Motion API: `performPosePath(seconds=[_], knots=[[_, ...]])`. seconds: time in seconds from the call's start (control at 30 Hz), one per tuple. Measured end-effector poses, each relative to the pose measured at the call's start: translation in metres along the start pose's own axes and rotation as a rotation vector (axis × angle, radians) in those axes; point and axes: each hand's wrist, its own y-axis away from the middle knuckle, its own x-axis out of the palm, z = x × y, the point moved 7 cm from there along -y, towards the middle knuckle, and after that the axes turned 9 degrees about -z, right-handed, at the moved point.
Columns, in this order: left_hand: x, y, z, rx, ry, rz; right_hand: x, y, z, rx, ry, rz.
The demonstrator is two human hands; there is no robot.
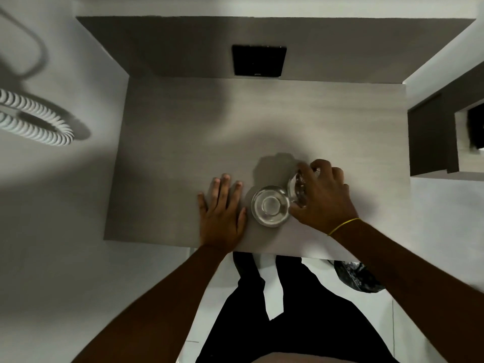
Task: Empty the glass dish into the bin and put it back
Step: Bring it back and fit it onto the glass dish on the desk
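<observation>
A round clear glass dish [270, 206] stands upright on the grey table [183, 142], near its front edge. My right hand [323, 196] is just right of it, fingers curled around a second, tilted glass piece [296, 188] with dark bits showing through it. That piece touches the dish's right rim. My left hand [222, 210] lies flat on the table left of the dish, fingers spread, holding nothing. A bin with a dark liner [358, 276] shows on the floor under the table's front right corner, partly hidden by my right forearm.
A black square panel [258, 60] sits in the grey back wall. A white coiled hose [36, 121] lies at the left. A dark cabinet [432, 137] stands at the right. My legs in black trousers [275, 310] are below the table edge.
</observation>
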Motion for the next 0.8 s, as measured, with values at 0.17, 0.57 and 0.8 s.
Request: performPosePath(seconds=[0.17,0.57,0.8], knots=[[0.002,-0.001,0.001,-0.004,0.017,0.015,0.012,0.016,0.060,-0.135,0.026,0.061],[0.000,-0.004,0.001,0.008,0.001,0.000,0.044,0.017,0.072,-0.186,0.074,0.142],[0.004,-0.004,0.001,0.015,-0.011,0.036,0.051,0.021,0.071,-0.205,0.092,0.147]])
